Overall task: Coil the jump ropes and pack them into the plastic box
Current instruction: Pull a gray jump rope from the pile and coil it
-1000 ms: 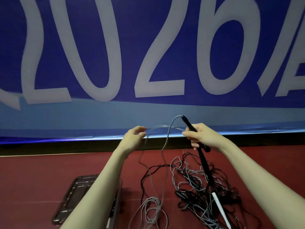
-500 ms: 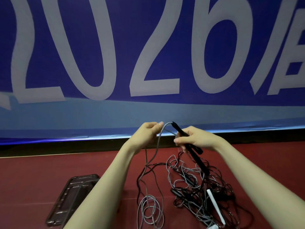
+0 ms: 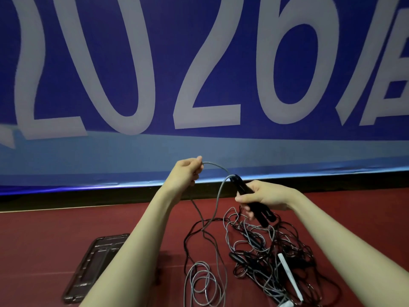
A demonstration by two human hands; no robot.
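My right hand (image 3: 266, 196) grips two black jump-rope handles (image 3: 250, 197) held together, tips pointing up and left. A grey rope (image 3: 218, 191) leaves the handle tips, arcs left to my left hand (image 3: 188, 171), which pinches it, then hangs down to loose grey loops (image 3: 202, 282) on the red floor. A tangled heap of black and grey ropes (image 3: 272, 262) lies below my right hand, with a white handle (image 3: 290, 276) in it. The dark plastic box (image 3: 93, 269) lies on the floor at lower left, partly hidden by my left forearm.
A big blue banner (image 3: 199, 74) with white numerals stands close ahead, with a black base strip (image 3: 88, 196) where it meets the red floor (image 3: 44, 235).
My left hand has taken hold of the grey rope and moved up and left, drawing out an arc. My right hand has lowered a little with the handles.
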